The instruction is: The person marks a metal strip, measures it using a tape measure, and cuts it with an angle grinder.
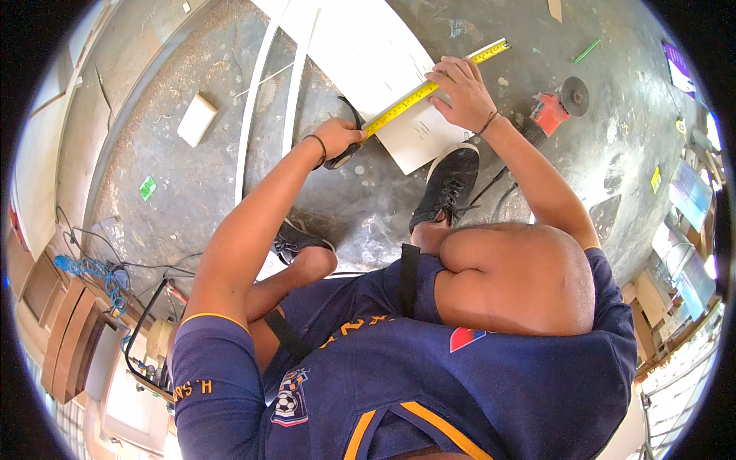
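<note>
My left hand [339, 140] is closed round the dark case of a tape measure, low beside a white sheet or panel [376, 46] with small dark marks. The yellow blade [399, 113] of the tape measure runs out from it, slanting up to the right across the panel and past its right edge. Farther along, my right hand [462, 93] lies over the blade, with its fingers on the far side and its thumb on the near side. The blade's tip shows beyond these fingers.
A red angle grinder [550, 113] with a dark disc lies on the floor to the right, its cord near my shoe [448, 182]. Long curved white strips [297, 88] lie left of the panel. Farther left are a small pale block [197, 119] and a blue coiled hose [92, 268].
</note>
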A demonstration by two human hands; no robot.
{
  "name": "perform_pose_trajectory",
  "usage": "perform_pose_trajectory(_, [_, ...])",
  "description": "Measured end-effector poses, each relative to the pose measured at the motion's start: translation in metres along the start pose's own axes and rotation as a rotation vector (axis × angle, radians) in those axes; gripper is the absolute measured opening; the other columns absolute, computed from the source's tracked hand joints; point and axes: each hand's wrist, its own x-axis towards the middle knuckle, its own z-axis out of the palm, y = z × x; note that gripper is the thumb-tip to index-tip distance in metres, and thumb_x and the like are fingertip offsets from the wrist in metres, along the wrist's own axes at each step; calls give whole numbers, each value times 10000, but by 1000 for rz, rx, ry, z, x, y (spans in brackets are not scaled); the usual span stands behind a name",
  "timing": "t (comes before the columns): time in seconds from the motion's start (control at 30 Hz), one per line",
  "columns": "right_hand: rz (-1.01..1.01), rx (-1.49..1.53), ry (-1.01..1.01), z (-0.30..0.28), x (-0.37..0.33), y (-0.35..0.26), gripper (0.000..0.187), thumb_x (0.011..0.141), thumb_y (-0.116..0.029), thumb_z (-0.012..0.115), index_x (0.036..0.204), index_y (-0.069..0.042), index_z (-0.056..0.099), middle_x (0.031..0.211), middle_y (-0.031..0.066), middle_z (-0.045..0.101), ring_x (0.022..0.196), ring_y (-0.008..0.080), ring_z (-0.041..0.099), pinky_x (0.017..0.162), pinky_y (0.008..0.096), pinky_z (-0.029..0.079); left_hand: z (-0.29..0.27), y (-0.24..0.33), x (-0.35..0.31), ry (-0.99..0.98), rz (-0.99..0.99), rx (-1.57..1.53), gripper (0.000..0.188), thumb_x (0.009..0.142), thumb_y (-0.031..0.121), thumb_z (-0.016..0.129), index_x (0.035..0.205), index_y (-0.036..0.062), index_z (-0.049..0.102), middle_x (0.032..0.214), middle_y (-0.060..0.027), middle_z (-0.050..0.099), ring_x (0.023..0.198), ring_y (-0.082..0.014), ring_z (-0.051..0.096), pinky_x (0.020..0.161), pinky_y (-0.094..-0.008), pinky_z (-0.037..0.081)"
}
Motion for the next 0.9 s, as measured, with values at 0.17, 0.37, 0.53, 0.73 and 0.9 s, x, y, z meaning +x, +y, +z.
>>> perform_pose_trajectory(0.17, [1,-12,19,-1,2,0,396,754,-189,675,1126,-86,585,1169,89,517,1217,281,416,1039,446,297,-3,7,-2,2,-12,3,312,864,307,588,852,10,683,715,-63,653,620,-129,606,573,-274,463])
perform_pose_trajectory(0.37, [24,3,24,4,1,6,382,757,-174,668,1117,-74,590,1170,99,521,1212,302,418,1029,441,317,-4,10,-5,-29,-10,-42,309,857,302,598,856,5,684,738,-67,662,629,-125,615,583,-267,472])
perform_pose_trajectory(0.53, [24,6,18,5,0,9,393,758,-178,670,1129,-77,590,1169,103,526,1223,313,412,1033,447,322,-3,8,-5,-54,9,-149,291,855,269,600,857,-12,679,755,-71,667,636,-131,620,592,-264,479])
perform_pose_trajectory(0.73, [21,-25,0,4,3,8,411,763,-189,671,1147,-74,581,1185,98,522,1235,307,401,1049,451,302,-4,15,-9,-42,-34,-107,273,859,242,586,851,-16,673,762,-75,670,641,-132,627,601,-269,483])
perform_pose_trajectory(0.9, [40,-56,-16,-4,5,3,429,763,-204,675,1160,-77,573,1212,89,510,1253,289,381,1061,451,281,-5,18,-8,-51,-10,-107,269,863,243,577,858,-8,673,754,-75,669,635,-130,623,594,-267,476])
